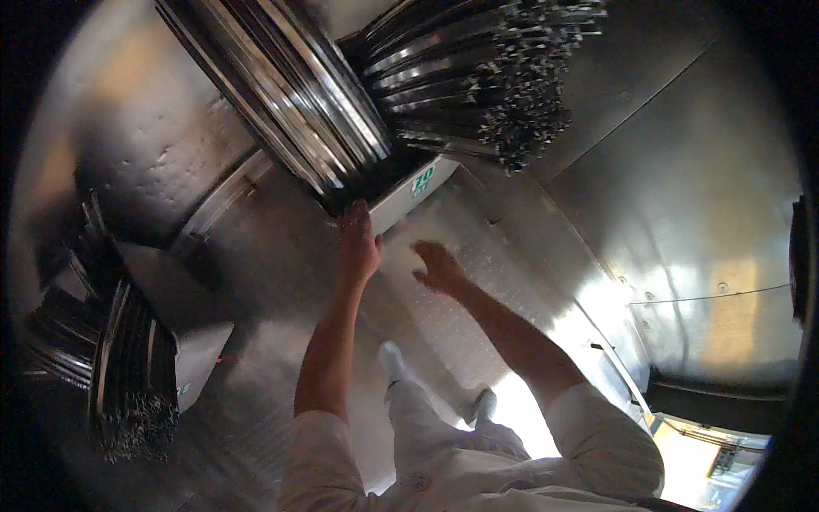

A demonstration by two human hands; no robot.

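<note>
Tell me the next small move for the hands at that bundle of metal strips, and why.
Probably bring the right hand up beside the left hand. The left already touches the lower end of the long shiny bundle of metal strips by the white box, while the right hovers open, apart from it.

A second bundle of metal strips (132, 375) lies at the lower left on a grey box (200, 350). A patterned metal floor (478, 282) runs down the middle, with smooth steel panels (682, 196) to the right. Two white shoes (392, 358) stand on the floor. A dented metal wall (145, 145) curves at upper left.
</note>
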